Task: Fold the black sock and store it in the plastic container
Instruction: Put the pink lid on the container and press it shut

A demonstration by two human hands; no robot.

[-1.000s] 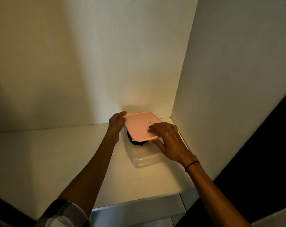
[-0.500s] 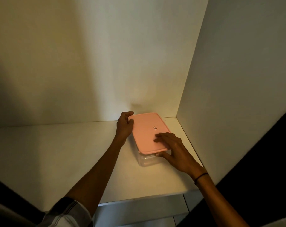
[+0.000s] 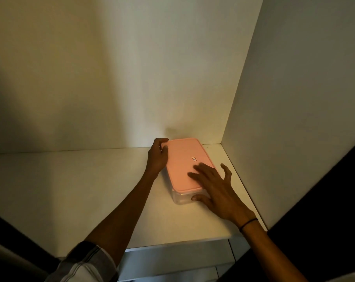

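A clear plastic container [image 3: 179, 198] stands on a white shelf near its back right corner. A pink lid [image 3: 182, 165] lies flat over its top. My left hand [image 3: 158, 155] grips the lid's far left edge. My right hand [image 3: 215, 186] hovers with spread fingers over the lid's near right corner, thumb beside the container's front wall. The black sock is hidden under the lid.
The white shelf [image 3: 71, 190] sits inside a cabinet with a back wall [image 3: 111, 78] and a right side panel [image 3: 304, 119] close to the container. Its front edge [image 3: 172, 246] runs below my forearms. Dark areas lie at the lower left and right.
The tilted pink lid came down flat onto the container, hiding the sock. My right hand then lifted slightly off the lid with its fingers spread.
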